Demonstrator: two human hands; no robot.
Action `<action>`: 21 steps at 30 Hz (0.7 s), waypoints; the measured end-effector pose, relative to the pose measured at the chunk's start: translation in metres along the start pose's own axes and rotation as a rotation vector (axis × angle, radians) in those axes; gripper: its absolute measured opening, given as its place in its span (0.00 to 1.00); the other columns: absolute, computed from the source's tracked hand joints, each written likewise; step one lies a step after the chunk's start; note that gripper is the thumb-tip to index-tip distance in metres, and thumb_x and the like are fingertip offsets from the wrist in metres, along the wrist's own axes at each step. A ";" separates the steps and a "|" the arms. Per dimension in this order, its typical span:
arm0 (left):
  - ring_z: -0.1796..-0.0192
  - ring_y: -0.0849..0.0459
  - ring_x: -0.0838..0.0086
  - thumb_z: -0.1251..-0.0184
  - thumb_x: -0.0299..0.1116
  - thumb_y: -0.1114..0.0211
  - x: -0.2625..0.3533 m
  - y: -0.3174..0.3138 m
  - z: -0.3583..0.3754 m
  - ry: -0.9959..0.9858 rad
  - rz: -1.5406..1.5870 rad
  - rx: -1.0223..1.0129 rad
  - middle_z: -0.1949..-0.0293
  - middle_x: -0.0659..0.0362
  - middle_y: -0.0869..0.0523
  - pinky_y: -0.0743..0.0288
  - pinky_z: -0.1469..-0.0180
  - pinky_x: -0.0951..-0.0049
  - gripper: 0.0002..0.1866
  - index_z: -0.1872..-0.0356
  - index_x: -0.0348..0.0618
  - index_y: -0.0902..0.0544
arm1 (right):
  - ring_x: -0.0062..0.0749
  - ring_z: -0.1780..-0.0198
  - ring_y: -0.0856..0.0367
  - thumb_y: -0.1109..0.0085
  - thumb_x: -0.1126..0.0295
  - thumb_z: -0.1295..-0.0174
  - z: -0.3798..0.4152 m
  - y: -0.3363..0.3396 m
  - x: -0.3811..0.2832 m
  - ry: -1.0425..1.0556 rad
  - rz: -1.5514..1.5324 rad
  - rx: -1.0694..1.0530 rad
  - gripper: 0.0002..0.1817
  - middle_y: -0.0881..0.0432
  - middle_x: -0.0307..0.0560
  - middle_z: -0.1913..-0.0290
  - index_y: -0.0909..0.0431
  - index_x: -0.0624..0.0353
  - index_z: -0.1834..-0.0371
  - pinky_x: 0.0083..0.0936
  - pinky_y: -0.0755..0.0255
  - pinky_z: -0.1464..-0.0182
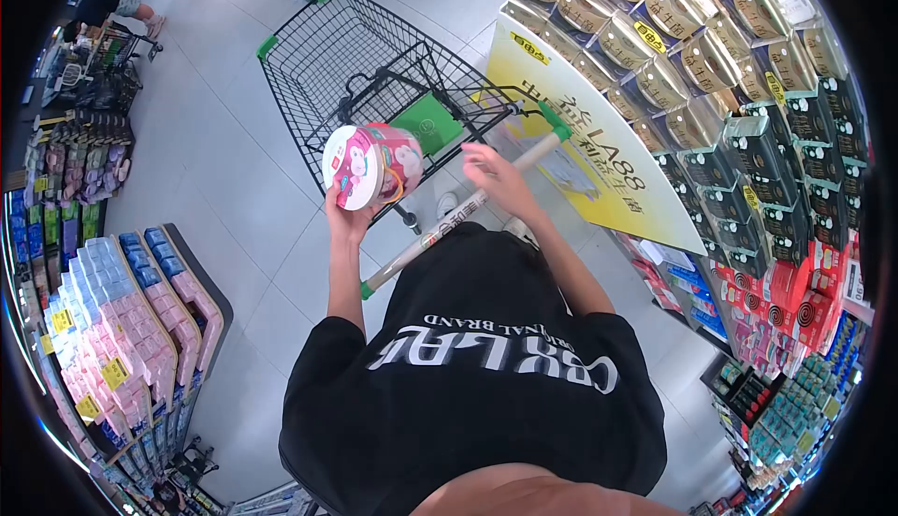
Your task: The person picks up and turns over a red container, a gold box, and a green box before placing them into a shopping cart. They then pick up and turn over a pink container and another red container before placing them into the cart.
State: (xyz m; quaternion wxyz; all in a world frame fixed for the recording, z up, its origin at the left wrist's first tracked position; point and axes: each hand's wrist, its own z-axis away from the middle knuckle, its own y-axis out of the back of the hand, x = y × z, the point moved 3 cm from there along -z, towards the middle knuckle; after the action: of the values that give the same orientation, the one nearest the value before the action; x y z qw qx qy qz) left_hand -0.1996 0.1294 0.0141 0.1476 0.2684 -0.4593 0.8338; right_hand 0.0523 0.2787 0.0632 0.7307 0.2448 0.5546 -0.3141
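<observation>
My left hand point(348, 215) grips a pink and white tub point(399, 162) from its left and underside. The tub is tilted, its round white lid point(354, 168) turned to the left, and a yellow-orange carry handle shows on its side. Over the near end of the shopping cart point(323, 76), my right hand point(500, 182) is held above the cart's push bar point(451, 219), to the right of the tub and apart from it. Its fingers are partly stretched and hold nothing. The black wire basket of the cart has green corners and a green panel point(428, 125).
On the right, a stacked display of packs point(669, 76) stands behind a yellow and white sign board point(589, 132). At lower left is a shelf of pink and blue packs point(122, 329). Another person point(108, 1) is at upper left. Grey tiled floor point(224, 142) lies left of the cart.
</observation>
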 end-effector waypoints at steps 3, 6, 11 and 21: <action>0.36 0.29 0.56 0.39 0.57 0.45 -0.009 -0.001 -0.008 0.091 0.159 -0.080 0.37 0.52 0.27 0.33 0.39 0.47 0.36 0.34 0.47 0.34 | 0.28 0.47 0.26 0.41 0.65 0.37 -0.007 -0.032 -0.015 -0.001 -0.333 -0.089 0.33 0.28 0.46 0.43 0.42 0.57 0.30 0.23 0.29 0.49; 0.40 0.24 0.59 0.41 0.57 0.41 -0.018 -0.035 -0.027 -0.046 0.161 -0.145 0.39 0.51 0.25 0.31 0.37 0.55 0.39 0.34 0.41 0.34 | 0.25 0.45 0.28 0.37 0.69 0.40 0.014 -0.044 -0.041 0.189 -0.301 -0.063 0.38 0.30 0.45 0.41 0.47 0.60 0.28 0.22 0.29 0.49; 0.37 0.28 0.58 0.52 0.59 0.31 -0.023 -0.081 -0.055 0.011 0.390 -0.707 0.38 0.46 0.28 0.33 0.37 0.55 0.52 0.31 0.37 0.42 | 0.30 0.39 0.33 0.32 0.70 0.45 0.058 -0.039 -0.055 0.376 0.126 0.086 0.43 0.33 0.45 0.39 0.48 0.60 0.28 0.29 0.34 0.41; 0.38 0.29 0.63 0.43 0.50 0.36 -0.024 -0.197 0.013 0.021 -0.852 -0.732 0.41 0.52 0.26 0.39 0.34 0.66 0.32 0.42 0.38 0.27 | 0.40 0.24 0.55 0.27 0.46 0.58 0.129 -0.024 -0.005 0.133 -0.369 0.332 0.67 0.55 0.53 0.25 0.67 0.57 0.24 0.34 0.55 0.27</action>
State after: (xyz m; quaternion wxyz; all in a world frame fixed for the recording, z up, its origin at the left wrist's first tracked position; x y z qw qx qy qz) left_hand -0.0790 0.2234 0.1405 0.5595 0.3531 -0.5683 0.4892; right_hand 0.1187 0.1724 0.1024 0.5727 0.2764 0.5775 -0.5120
